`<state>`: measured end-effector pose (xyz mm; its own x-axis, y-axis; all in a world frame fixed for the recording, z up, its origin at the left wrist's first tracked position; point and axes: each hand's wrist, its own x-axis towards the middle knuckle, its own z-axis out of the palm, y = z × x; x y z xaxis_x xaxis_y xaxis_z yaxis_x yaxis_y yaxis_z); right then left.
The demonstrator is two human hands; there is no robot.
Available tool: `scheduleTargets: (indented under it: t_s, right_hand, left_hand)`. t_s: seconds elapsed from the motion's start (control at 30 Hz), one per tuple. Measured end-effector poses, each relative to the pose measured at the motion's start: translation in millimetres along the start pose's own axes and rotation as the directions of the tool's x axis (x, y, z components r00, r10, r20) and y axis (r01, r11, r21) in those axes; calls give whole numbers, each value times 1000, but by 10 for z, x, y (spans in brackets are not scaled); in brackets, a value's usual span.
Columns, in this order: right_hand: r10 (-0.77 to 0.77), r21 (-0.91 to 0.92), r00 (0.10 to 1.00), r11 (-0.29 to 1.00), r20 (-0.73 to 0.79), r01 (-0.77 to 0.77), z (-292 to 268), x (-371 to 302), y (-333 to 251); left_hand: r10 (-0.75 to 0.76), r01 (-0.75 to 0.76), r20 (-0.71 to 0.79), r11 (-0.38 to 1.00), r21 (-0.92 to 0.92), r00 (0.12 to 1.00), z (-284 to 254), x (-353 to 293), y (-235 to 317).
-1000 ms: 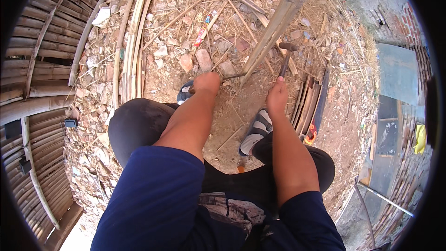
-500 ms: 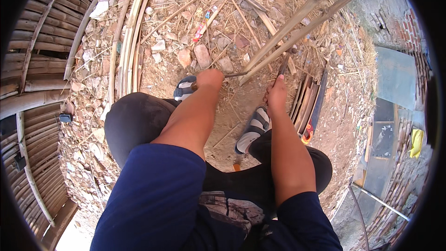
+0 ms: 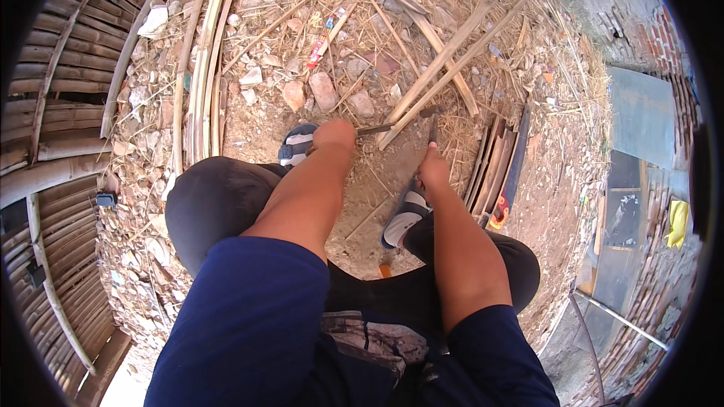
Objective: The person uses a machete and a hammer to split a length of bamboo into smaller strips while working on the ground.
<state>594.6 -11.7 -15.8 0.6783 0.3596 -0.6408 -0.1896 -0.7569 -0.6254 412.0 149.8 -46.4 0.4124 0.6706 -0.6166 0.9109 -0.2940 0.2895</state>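
My left hand (image 3: 334, 136) is closed around the handle of a dark-bladed knife (image 3: 373, 130), whose blade points right. The blade reaches the near end of a bamboo pole (image 3: 445, 53) that stretches away to the far right. A second bamboo length (image 3: 483, 47) meets it at that end; I cannot tell whether the blade is lodged in the bamboo. My right hand (image 3: 433, 169) grips a hammer (image 3: 433, 130) by its handle, the head up near the bamboo's end. Below the hands, my sandalled feet (image 3: 407, 218) rest on the dirt.
Bamboo strips (image 3: 486, 162) and a hand saw (image 3: 514, 162) with an orange-red handle lie to the right. Long bamboo slats (image 3: 204, 60) lie at the left. Stones (image 3: 324, 90) and straw cover the far ground. A bamboo-slat wall (image 3: 60, 256) borders the left side.
My right hand and the hammer have moved left and nearer to the bamboo's end and the knife. The bamboo has shifted slightly left and toward me. My left hand keeps its grip.
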Motion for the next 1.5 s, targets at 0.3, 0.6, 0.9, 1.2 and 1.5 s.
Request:
scheduleTargets:
  t_s: [0.3, 0.6, 0.9, 1.2, 1.5]
  right_hand:
    - [49, 303, 992, 949, 118, -83, -16, -148, -345]
    - [-18, 452, 994, 889, -111, 67, -580, -242, -977]
    - [-358, 250, 906, 878, -226, 409, -2064, -776, -1886]
    - [-461, 428, 878, 773, -126, 468, -1802, -1467, -1921]
    - [-668, 111, 744, 739, -10, 665, -1589, -1481, -1679]
  left_hand:
    - [121, -152, 177, 972, 179, 977, -312, -154, -35]
    - [163, -96, 524, 984, -153, 836, -914, -268, 236]
    - [364, -180, 303, 849, -497, 881, -2042, -1124, 450]
    - [401, -268, 57, 704, -657, 914, -2618, -2218, -16]
    - [287, -311, -136, 747, -588, 948, -2347, -2936, -163]
